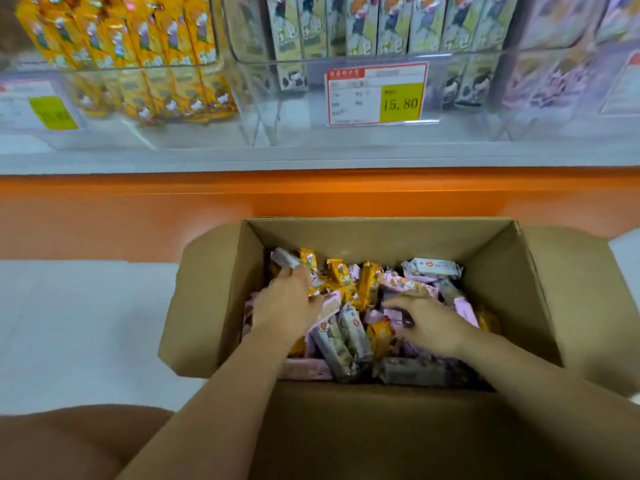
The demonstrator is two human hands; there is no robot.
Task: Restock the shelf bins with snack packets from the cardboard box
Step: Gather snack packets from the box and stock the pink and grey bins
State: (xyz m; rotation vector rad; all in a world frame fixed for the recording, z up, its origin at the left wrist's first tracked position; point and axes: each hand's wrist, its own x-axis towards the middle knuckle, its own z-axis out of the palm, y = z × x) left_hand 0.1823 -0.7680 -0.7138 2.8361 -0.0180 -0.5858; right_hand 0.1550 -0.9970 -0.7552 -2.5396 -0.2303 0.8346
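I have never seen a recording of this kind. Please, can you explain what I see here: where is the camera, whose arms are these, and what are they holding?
There is no machine here. One camera sits on a person's head and looks forward and down, so the two bare arms are that person's own. Both hands reach into an open cardboard box full of mixed snack packets: yellow, grey and purple. The left hand curls its fingers round a grey packet at the far left of the box. The right hand lies on the pile; the blur hides whether it pinches a packet. Above, clear shelf bins hold upright packets, yellow ones on the left, and a price tag reads 15.80.
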